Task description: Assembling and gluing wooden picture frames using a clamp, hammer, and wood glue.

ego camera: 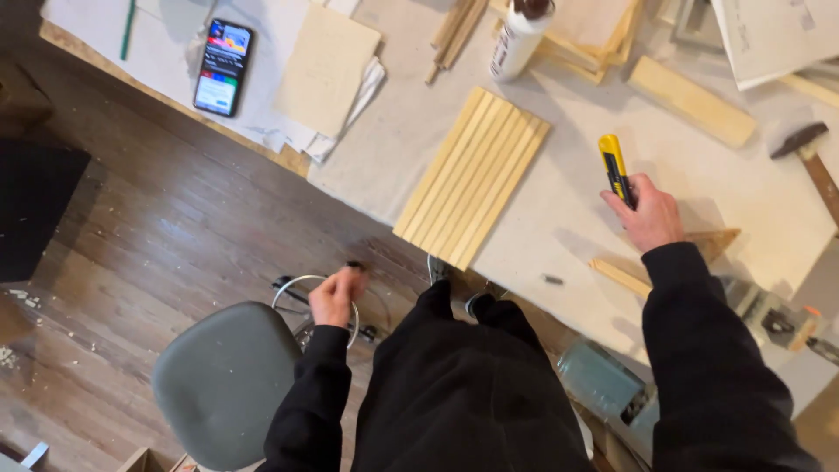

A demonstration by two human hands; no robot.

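The right hand (651,214) is closed around a yellow utility knife (615,168) above the bench (577,218), at 3 o'clock from the row of wooden slats (472,179). The left hand (336,295), curled shut with nothing visibly held, hangs over the grey stool (223,380). Seemingly a pause before cutting; next comes bringing the blade onto wood.

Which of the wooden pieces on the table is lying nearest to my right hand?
The thin wood strip just below the right hand, near the table edge. The slat panel and thick wood block lie farther away.
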